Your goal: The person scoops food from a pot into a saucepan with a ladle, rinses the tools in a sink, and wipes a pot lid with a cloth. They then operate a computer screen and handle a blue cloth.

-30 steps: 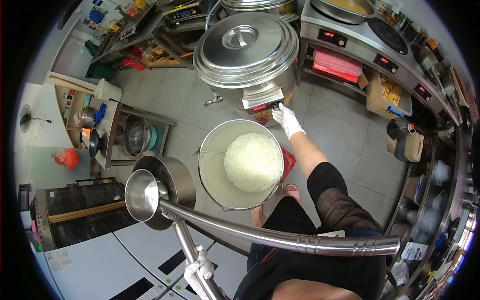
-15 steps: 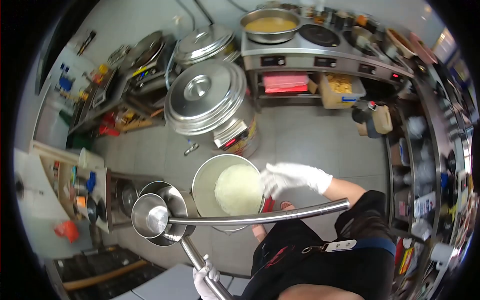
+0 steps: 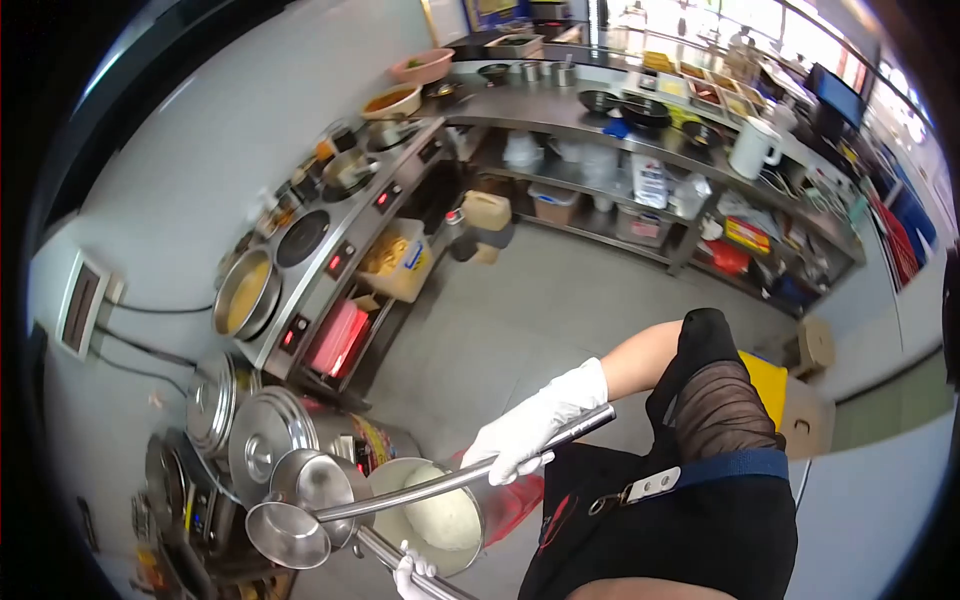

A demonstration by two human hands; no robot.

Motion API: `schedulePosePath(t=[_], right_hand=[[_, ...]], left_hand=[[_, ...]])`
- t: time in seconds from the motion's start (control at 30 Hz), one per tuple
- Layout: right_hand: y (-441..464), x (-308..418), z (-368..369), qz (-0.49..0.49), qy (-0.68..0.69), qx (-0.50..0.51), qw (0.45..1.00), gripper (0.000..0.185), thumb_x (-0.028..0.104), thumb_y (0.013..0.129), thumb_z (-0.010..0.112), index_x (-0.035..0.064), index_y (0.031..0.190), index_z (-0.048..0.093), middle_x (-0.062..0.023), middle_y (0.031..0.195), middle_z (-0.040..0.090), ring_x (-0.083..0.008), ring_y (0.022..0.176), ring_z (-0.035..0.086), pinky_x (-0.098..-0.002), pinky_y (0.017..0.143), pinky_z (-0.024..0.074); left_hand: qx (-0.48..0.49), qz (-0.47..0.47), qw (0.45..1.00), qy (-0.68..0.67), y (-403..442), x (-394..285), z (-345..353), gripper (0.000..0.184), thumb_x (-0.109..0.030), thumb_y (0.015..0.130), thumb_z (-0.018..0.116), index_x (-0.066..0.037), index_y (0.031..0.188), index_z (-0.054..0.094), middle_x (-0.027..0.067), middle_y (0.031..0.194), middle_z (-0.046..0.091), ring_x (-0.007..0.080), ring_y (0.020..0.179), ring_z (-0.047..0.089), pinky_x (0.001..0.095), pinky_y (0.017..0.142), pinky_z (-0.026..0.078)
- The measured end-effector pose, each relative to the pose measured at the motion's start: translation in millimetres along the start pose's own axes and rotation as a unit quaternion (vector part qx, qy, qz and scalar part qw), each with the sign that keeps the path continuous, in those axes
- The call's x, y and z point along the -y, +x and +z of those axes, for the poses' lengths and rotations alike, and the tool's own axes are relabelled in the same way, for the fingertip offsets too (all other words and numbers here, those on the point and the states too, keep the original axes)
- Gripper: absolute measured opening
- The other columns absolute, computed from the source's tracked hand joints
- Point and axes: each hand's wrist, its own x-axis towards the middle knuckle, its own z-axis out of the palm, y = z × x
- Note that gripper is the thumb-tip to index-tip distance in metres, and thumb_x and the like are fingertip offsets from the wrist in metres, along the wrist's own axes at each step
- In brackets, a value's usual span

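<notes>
My right hand (image 3: 522,430), in a white glove, is closed round the long steel handle of a ladle (image 3: 290,533). At the lower edge my left hand (image 3: 413,575), also gloved, grips the handle of a larger steel scoop (image 3: 318,484). The ladle's small bowl overlaps the scoop's bowl. Behind the handles stands a pale bucket (image 3: 391,520) holding a round white mass (image 3: 443,517). A big lidded steel pot (image 3: 262,447) is just beyond the scoop.
An induction counter (image 3: 300,290) runs along the left wall with a pan (image 3: 246,294) of yellow liquid. Below it is a plastic bin (image 3: 405,262). Steel shelving (image 3: 590,190) spans the back, and jugs (image 3: 487,211) stand on the floor. A yellow object (image 3: 764,388) is beyond my right arm.
The view has turned right. My right hand has left the pot's control knob, passed over the bucket and taken hold of the ladle handle. My left hand keeps its grip.
</notes>
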Motion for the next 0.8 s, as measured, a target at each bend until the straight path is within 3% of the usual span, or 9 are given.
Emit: schedulePosePath(t=[0.07,0.1,0.17,0.2,0.27,0.37,0.43,0.53,0.8], right_hand=[[0,-9,11,-0.039,-0.198,-0.103,0.974,0.033,0.012,0.085,0.053,0.0014,0.116,0.051,-0.0067,0.071,0.056,-0.0163,0.054,0.053,-0.0301,0.048,0.0457],[-2,-18,16,-0.100,-0.362,-0.162,0.913,0.046,0.012,0.085,0.052,0.0011,0.130,0.044,-0.0176,0.085,0.063,-0.0350,0.073,0.061,-0.0416,0.067,0.0509],[-8,-41,9,-0.139,-0.391,-0.227,0.881,0.045,0.014,0.087,0.051,0.0018,0.129,0.045,-0.0198,0.091,0.064,-0.0398,0.082,0.059,-0.0434,0.074,0.0494],[-4,-48,2,-0.183,-0.413,-0.288,0.844,0.043,0.015,0.088,0.051,0.0026,0.129,0.045,-0.0221,0.098,0.064,-0.0446,0.091,0.058,-0.0452,0.082,0.0478],[-10,-19,-10,-0.060,-0.376,-0.254,0.889,0.044,0.021,0.091,0.051,0.0034,0.131,0.045,-0.0188,0.095,0.065,-0.0391,0.089,0.060,-0.0426,0.083,0.0486],[-9,40,-40,-0.072,-0.342,-0.203,0.915,0.047,0.019,0.092,0.052,0.0037,0.135,0.043,-0.0093,0.076,0.057,-0.0229,0.061,0.057,-0.0334,0.060,0.0497],[-2,62,-70,0.089,0.031,-0.178,0.980,0.052,0.022,0.090,0.057,-0.0001,0.135,0.043,-0.0033,0.071,0.052,-0.0082,0.048,0.045,-0.0220,0.045,0.0425],[1,65,-112,0.022,0.273,-0.122,0.954,0.053,0.016,0.090,0.059,-0.0031,0.135,0.041,0.0017,0.066,0.041,-0.0003,0.041,0.031,-0.0166,0.034,0.0254],[87,140,-307,-0.050,0.228,-0.068,0.970,0.053,0.021,0.091,0.055,-0.0034,0.136,0.039,0.0016,0.064,0.045,-0.0024,0.040,0.035,-0.0175,0.031,0.0320]], left_hand=[[0.024,-0.041,0.998,0.051,7,-23,6,0.034,-0.016,0.095,0.042,0.003,0.121,0.052,0.0188,0.120,0.059,0.0235,0.098,0.057,0.0332,0.085,0.046],[0.047,0.102,0.993,-0.026,12,0,1,0.032,-0.018,0.092,0.047,0.001,0.116,0.058,0.0186,0.110,0.064,0.0254,0.093,0.062,0.0330,0.081,0.048],[0.072,-0.201,0.915,-0.343,68,23,5,0.034,-0.010,0.087,0.054,0.007,0.116,0.048,-0.0017,0.073,0.046,0.0037,0.059,0.043,0.0173,0.050,0.037],[0.109,-0.236,0.899,-0.352,83,28,6,0.037,-0.010,0.087,0.055,0.009,0.118,0.047,-0.0023,0.072,0.044,0.0032,0.059,0.042,0.0171,0.049,0.035],[0.072,-0.235,0.909,-0.336,93,17,21,0.039,-0.009,0.087,0.055,0.011,0.119,0.044,-0.0020,0.072,0.044,0.0050,0.061,0.043,0.0183,0.054,0.036],[0.157,-0.231,0.884,-0.375,143,30,26,0.039,-0.006,0.085,0.058,0.011,0.118,0.046,0.0007,0.074,0.050,0.0072,0.061,0.046,0.0202,0.055,0.041],[0.134,-0.238,0.881,-0.387,171,27,38,0.034,-0.007,0.085,0.059,0.009,0.115,0.050,0.0003,0.072,0.051,0.0075,0.059,0.047,0.0208,0.054,0.041],[0.095,-0.221,0.885,-0.398,177,24,58,0.031,-0.008,0.085,0.060,0.007,0.112,0.053,0.0001,0.070,0.051,0.0077,0.058,0.048,0.0214,0.054,0.040],[0.033,-0.229,0.882,-0.411,243,10,108,0.033,-0.002,0.081,0.059,0.007,0.112,0.052,0.0049,0.074,0.054,0.0119,0.058,0.050,0.0245,0.054,0.041]])
